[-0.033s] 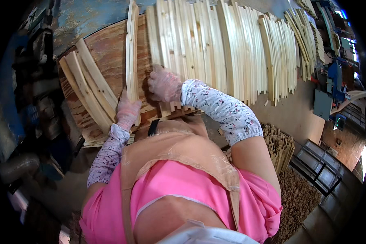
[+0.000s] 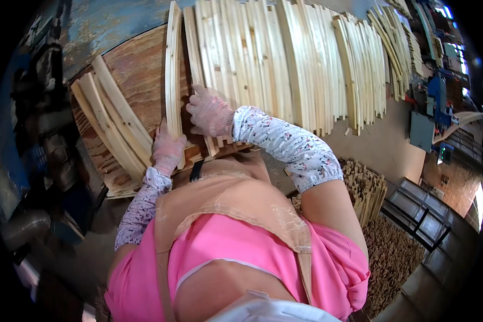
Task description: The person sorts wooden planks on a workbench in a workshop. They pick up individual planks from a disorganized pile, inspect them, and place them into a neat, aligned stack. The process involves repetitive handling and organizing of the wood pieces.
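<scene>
My left hand (image 2: 168, 148), in a pale pinkish work glove, is closed around the near end of a narrow pair of pale wooden strips (image 2: 173, 70) standing side by side on the board. To its right my gloved right hand (image 2: 211, 111) has its fingers curled at a single wooden strip (image 2: 194, 53), which leans slightly apart from the left end of a long row of strips (image 2: 252, 59). The fingertips of the right hand are partly hidden. Several loose, wider wooden slats (image 2: 110, 110) lie fanned out left of my left hand.
Under the slats is a reddish-brown plywood board (image 2: 139, 59). More strips (image 2: 357, 70) continue to the right. Bundled short sticks (image 2: 362, 188) stand below right, near a dark metal frame (image 2: 418, 214). Dark machinery (image 2: 48, 139) is at the far left.
The single strip at my right hand has shifted a little left, away from the row. The whole view has moved slightly; my left hand keeps its hold.
</scene>
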{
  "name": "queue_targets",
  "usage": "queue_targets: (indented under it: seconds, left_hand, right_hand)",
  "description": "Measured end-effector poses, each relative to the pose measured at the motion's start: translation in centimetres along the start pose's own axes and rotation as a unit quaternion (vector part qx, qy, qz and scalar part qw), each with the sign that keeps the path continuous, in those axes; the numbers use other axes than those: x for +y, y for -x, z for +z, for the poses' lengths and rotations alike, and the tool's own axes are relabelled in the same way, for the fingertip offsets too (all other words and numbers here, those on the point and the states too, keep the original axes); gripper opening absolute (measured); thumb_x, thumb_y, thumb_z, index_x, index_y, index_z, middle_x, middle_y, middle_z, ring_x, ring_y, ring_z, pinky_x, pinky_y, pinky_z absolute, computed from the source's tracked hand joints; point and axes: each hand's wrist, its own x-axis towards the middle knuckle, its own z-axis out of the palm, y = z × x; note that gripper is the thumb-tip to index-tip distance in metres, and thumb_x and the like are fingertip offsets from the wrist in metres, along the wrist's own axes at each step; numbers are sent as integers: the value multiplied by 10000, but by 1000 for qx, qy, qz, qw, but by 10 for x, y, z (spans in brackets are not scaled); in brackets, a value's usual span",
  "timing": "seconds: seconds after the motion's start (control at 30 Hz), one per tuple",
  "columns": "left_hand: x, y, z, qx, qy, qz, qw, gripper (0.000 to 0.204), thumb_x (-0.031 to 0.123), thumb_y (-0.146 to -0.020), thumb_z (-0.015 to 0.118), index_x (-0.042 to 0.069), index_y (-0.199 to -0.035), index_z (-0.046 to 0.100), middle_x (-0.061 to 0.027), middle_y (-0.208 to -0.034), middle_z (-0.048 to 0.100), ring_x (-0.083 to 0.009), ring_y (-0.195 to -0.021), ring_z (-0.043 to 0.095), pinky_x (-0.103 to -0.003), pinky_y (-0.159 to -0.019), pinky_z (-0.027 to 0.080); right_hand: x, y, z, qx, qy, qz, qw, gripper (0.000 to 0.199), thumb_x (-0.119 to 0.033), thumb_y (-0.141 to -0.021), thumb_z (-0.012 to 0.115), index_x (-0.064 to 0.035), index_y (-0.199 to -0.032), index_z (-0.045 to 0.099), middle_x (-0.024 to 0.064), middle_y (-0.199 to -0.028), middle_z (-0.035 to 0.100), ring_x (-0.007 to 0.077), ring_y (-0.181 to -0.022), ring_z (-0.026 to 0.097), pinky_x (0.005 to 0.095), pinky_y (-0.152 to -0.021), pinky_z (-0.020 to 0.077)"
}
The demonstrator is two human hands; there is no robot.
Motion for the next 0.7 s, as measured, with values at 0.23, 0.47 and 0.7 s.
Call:
queue_targets:
  seconds: [0.23,0.47,0.7]
  left_hand:
    - [73,11,26,-87,-216,101,967,1033,672,-819,761,11,-1544,437,-235,-1448,544,-414,-1341,553,-523,-1064,494]
    - [42,-21,28,-4,-73,258,963,831,562,-963,696,20,-1545,455,-262,-1447,561,-439,-1337,550,-508,-1131,460]
    - [82,-77,33,36,4,159,987,838,488,-985,707,-24,-1577,410,-299,-1497,536,-470,-1393,517,-504,-1186,415]
  right_hand:
    - [-13,72,52,169,-221,137,951,359,-432,-981,675,-182,-1224,760,60,-1190,728,262,-1228,628,487,-1163,426]
    - [-124,176,200,329,-625,559,435,415,-281,-983,700,-83,-1348,706,136,-1273,752,284,-1184,693,391,-1042,530]
    - [-121,174,269,384,-668,620,150,827,-394,-961,718,62,-1587,427,248,-1555,571,329,-1403,572,380,-1159,430]
